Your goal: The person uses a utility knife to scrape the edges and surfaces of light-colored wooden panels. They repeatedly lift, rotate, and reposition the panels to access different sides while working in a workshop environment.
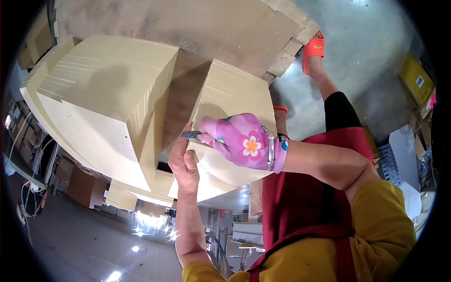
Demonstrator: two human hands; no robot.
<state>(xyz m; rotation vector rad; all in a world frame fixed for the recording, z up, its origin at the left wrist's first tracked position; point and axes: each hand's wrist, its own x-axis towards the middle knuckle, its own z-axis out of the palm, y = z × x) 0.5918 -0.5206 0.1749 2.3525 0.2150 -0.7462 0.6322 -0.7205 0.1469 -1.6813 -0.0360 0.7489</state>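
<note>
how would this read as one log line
left hand: bare, at edge of smaller board stack | right hand: flowered glove, gripping dark object | beside: larger board stack

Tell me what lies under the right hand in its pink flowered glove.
Under the pink flower-patterned gloved right hand is the narrower stack of pale cream flat panels; its top shows around the hand. The patch directly beneath is covered; contact there cannot be seen.

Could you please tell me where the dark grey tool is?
In the head view, left of centre, the dark grey tool juts from the gloved right hand toward the bare left hand, at the right-hand board stack.
</note>
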